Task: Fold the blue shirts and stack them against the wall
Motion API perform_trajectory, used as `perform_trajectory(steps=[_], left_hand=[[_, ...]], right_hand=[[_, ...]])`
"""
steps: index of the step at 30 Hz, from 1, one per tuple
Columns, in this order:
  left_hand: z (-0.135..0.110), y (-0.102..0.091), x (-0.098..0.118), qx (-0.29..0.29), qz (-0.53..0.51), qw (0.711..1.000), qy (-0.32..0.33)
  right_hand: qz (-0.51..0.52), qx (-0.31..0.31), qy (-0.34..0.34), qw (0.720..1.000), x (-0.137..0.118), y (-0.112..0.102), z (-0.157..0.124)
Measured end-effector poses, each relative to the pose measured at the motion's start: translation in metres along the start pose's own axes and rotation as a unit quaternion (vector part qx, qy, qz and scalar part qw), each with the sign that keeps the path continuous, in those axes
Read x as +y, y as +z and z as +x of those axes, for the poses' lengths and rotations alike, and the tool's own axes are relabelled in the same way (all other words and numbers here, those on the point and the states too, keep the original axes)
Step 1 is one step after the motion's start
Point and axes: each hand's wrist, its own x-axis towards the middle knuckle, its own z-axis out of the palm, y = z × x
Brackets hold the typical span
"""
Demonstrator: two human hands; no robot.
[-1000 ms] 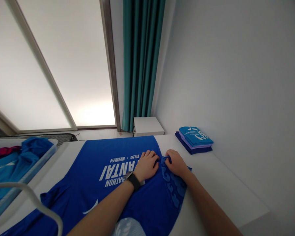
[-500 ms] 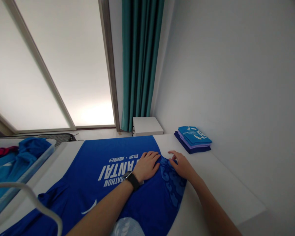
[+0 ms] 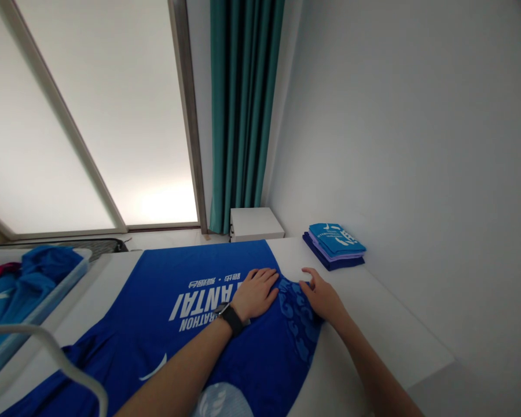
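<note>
A blue running shirt [image 3: 139,289] with white lettering lies spread out on the white table, its lettering upside down to me. My left hand [image 3: 256,294], with a black watch at the wrist, rests palm down on the shirt near the shoulder, fingers stretched out. At the patterned sleeve [image 3: 298,318], my right hand [image 3: 324,297] touches the upper edge with its thumb. Its index finger is bent and apart from the thumb; the other fingers are mostly hidden. A pale rounded patch [image 3: 224,401] shows on the shirt at the bottom of the view.
Folded clothes [image 3: 336,248] lie stacked on the white table [image 3: 399,324] by the wall. On the left is a plastic bin [image 3: 72,284] of loose clothes, with a pale curved bar [image 3: 47,341] in front. Beyond the table stand a white cabinet [image 3: 257,222] and a green curtain [image 3: 245,116].
The view has shifted slightly, so the scene sits a little further left. Both hands stay at nearly the same places on the shirt.
</note>
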Motion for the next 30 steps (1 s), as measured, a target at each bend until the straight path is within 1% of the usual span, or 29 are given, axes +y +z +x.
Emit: perform_trajectory(steps=[2, 6, 8, 10, 13, 16, 18, 23, 26, 27, 30], left_hand=[[0.000, 0.000, 0.000, 0.000, -0.001, 1.000, -0.001], [0.000, -0.002, 0.001, 0.002, -0.007, 1.000, -0.001], [0.000, -0.001, 0.001, 0.004, -0.010, 1.000, -0.001], [0.000, -0.001, 0.001, 0.005, -0.012, 1.000, -0.002], [0.001, 0.000, 0.000, 0.003, -0.010, 1.000, -0.002], [0.000, 0.000, 0.000, 0.001, -0.006, 1.000, 0.000], [0.000, 0.000, 0.000, 0.000, -0.002, 1.000, 0.000], [0.000, -0.001, 0.001, -0.002, 0.006, 1.000, 0.007], [0.000, -0.001, 0.001, -0.003, 0.014, 1.000, 0.012], [0.000, -0.001, 0.001, -0.002, 0.016, 1.000, 0.012], [0.000, 0.000, 0.000, -0.002, 0.019, 1.000, 0.012]], right_hand=[[-0.034, 0.002, -0.016, 0.999, 0.006, 0.001, -0.010], [-0.062, 0.025, -0.113, 0.991, 0.016, 0.009, -0.040], [-0.076, 0.035, -0.137, 0.987, 0.017, 0.013, -0.053], [-0.090, 0.042, -0.145, 0.984, 0.014, 0.016, -0.060], [-0.069, 0.052, -0.131, 0.988, 0.007, 0.016, -0.062], [-0.017, 0.033, -0.059, 0.998, 0.005, 0.010, -0.061], [-0.018, 0.003, -0.016, 1.000, 0.007, 0.007, -0.062], [-0.106, -0.062, 0.010, 0.992, 0.019, 0.001, -0.066], [-0.170, -0.071, 0.040, 0.982, 0.017, -0.007, -0.064], [-0.176, -0.062, 0.029, 0.982, 0.015, -0.009, -0.063], [-0.152, -0.021, -0.066, 0.986, 0.007, -0.011, -0.060]])
